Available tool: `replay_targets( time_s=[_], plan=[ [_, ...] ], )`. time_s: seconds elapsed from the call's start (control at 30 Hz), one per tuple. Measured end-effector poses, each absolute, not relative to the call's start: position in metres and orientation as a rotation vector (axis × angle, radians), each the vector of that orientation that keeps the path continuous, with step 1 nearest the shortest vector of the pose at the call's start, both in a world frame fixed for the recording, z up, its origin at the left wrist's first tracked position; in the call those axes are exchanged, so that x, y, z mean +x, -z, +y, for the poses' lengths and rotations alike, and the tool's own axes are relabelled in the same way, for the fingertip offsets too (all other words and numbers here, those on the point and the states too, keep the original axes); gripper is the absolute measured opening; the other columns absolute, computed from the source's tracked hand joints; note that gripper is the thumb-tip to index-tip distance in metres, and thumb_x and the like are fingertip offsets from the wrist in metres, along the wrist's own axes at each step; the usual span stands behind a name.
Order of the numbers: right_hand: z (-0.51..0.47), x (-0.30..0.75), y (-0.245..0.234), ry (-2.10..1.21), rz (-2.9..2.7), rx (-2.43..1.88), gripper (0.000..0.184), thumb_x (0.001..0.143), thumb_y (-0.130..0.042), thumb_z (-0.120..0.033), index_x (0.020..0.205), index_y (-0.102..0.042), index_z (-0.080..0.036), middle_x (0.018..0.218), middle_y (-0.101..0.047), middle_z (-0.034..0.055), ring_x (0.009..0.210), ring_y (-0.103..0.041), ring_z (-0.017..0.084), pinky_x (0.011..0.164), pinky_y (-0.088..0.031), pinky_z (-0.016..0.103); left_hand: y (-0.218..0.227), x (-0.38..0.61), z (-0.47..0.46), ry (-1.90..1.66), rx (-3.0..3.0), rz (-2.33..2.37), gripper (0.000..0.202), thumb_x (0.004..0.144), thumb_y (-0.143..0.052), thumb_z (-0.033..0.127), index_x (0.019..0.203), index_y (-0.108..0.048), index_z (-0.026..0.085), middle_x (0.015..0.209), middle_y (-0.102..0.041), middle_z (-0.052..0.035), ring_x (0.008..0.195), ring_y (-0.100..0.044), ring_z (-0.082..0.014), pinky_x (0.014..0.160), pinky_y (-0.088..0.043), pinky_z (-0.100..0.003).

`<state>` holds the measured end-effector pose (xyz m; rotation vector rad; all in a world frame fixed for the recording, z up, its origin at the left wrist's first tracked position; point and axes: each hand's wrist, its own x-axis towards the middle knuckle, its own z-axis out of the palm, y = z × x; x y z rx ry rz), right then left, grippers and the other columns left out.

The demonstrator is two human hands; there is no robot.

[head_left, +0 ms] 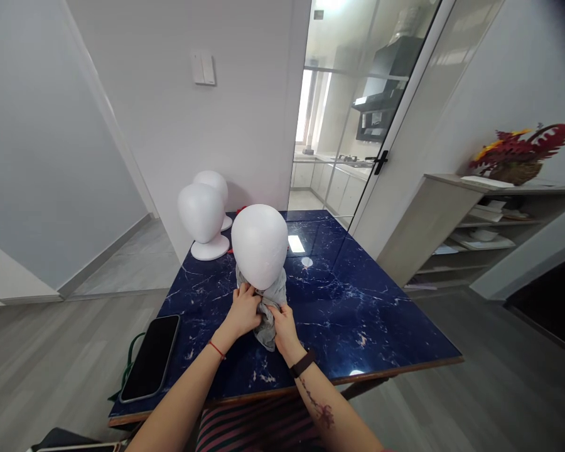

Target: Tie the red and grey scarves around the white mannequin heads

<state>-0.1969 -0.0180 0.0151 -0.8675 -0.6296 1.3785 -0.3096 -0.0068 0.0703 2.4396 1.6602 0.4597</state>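
Two hands, left hand (243,312) and right hand (285,326), both closed on one grey cloth (266,333) around the neck of the front head (260,245); neck, base, some fingertips hidden. Left of the front head, two more white heads (200,213), rear head (213,179) partly blocked; behind the front head, red item (242,209) mostly hidden, unclear; nearer-left of it, one phone (151,359).

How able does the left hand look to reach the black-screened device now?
Likely yes: nothing visible stands between the left hand and the device, though that hand's fingers would first need to release the gray cloth.
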Motion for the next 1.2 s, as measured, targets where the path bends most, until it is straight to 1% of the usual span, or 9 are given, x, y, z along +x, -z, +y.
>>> replay_targets(
  time_s=[0.17, 0.33, 0.5, 0.57, 0.67, 0.83, 1.0, 1.13, 1.2],
  plan=[
    [-0.02, -0.195, -0.016, -1.212, -0.93, -0.983, 0.026, 0.075, -0.063, -0.034, 0.098, -0.067, -0.021, 0.106, -0.068, 0.0045, 0.102, -0.059, 0.019, 0.097, -0.039, 0.031, -0.074, -0.307, -0.002, -0.536, 2.442, 1.566, 0.018, 0.056, -0.051, 0.005, 0.064, -0.058, 0.019, 0.089, -0.063, -0.0103, 0.109, -0.046, -0.032, 0.096, -0.027, -0.05],
    [-0.025, -0.192, -0.02, -1.134, -0.973, -1.061, 0.027, 0.08, -0.058, -0.04, 0.102, -0.067, -0.025, 0.106, -0.068, 0.0024, 0.103, -0.058, 0.019, 0.096, -0.038, 0.029, -0.063, -0.312, -0.013, -0.955, 2.184, 1.616, 0.038, 0.062, -0.05, 0.007, 0.098, -0.055, 0.02, 0.098, -0.061, -0.0067, 0.104, -0.049, -0.0261, 0.1, -0.029, -0.049],
    [-0.022, -0.195, -0.017, -1.391, -0.699, -0.99, 0.029, 0.075, -0.059, -0.043, 0.092, -0.068, -0.021, 0.104, -0.069, 0.0047, 0.098, -0.06, 0.019, 0.089, -0.045, 0.03, -0.038, -0.3, -0.039, -1.509, 1.229, 1.666, 0.037, 0.069, -0.064, 0.028, 0.1, -0.045, 0.02, 0.11, -0.053, -0.0103, 0.108, -0.053, -0.0248, 0.091, -0.043, -0.043],
    [-0.021, -0.197, -0.016, -1.52, -0.608, -0.911, 0.031, 0.072, -0.061, -0.044, 0.09, -0.067, -0.02, 0.099, -0.069, 0.0052, 0.092, -0.062, 0.019, 0.082, -0.048, 0.03, -0.036, -0.293, -0.046, -1.446, 0.87, 1.454, 0.042, 0.07, -0.067, 0.036, 0.101, -0.044, 0.019, 0.105, -0.058, -0.0104, 0.094, -0.061, -0.0221, 0.083, -0.048, -0.039],
    [-0.021, -0.196, -0.019, -1.57, -0.642, -0.891, 0.03, 0.069, -0.064, -0.043, 0.087, -0.067, -0.02, 0.094, -0.07, 0.0044, 0.087, -0.062, 0.018, 0.079, -0.048, 0.029, -0.042, -0.291, -0.047, -1.288, 0.706, 1.211, 0.051, 0.065, -0.073, 0.041, 0.104, -0.049, 0.018, 0.092, -0.066, -0.0091, 0.078, -0.065, -0.0195, 0.073, -0.05, -0.034],
    [-0.011, -0.166, -0.03, -1.498, -1.07, -1.084, 0.031, 0.072, -0.064, -0.046, 0.081, -0.067, -0.017, 0.075, -0.068, 0.0029, 0.07, -0.061, 0.016, 0.067, -0.046, 0.027, -0.05, -0.322, -0.029, -1.238, 0.973, 1.302, 0.047, 0.048, -0.08, 0.033, 0.086, -0.06, 0.014, 0.076, -0.069, -0.0061, 0.067, -0.063, -0.0182, 0.065, -0.047, -0.029],
    [0.017, -0.123, -0.045, -1.442, -1.681, -1.158, 0.024, 0.053, -0.079, -0.03, 0.064, -0.065, -0.014, 0.056, -0.062, -0.0025, 0.055, -0.054, 0.013, 0.057, -0.039, 0.024, -0.052, -0.364, -0.004, -1.139, 1.407, 1.569, 0.024, 0.052, -0.072, 0.026, 0.074, -0.064, 0.017, 0.065, -0.064, -0.0006, 0.058, -0.056, -0.0151, 0.057, -0.039, -0.025],
    [0.047, -0.107, -0.056, -1.351, -1.61, -1.221, 0.02, 0.053, -0.075, -0.022, 0.063, -0.06, -0.015, 0.053, -0.062, -0.0014, 0.053, -0.055, 0.014, 0.056, -0.037, 0.024, -0.058, -0.39, 0.009, -1.065, 1.518, 1.773, 0.008, 0.055, -0.067, 0.021, 0.06, -0.061, 0.019, 0.055, -0.057, 0.0022, 0.055, -0.05, -0.0144, 0.055, -0.033, -0.024],
    [0.059, -0.104, -0.062, -1.251, -1.502, -1.251, 0.021, 0.052, -0.074, -0.019, 0.066, -0.058, -0.016, 0.053, -0.061, -0.0019, 0.052, -0.054, 0.013, 0.056, -0.036, 0.024, -0.06, -0.4, 0.01, -1.083, 1.495, 1.844, 0.009, 0.056, -0.065, 0.017, 0.055, -0.056, 0.02, 0.051, -0.052, 0.0027, 0.054, -0.047, -0.0143, 0.055, -0.03, -0.024]
  ],
)
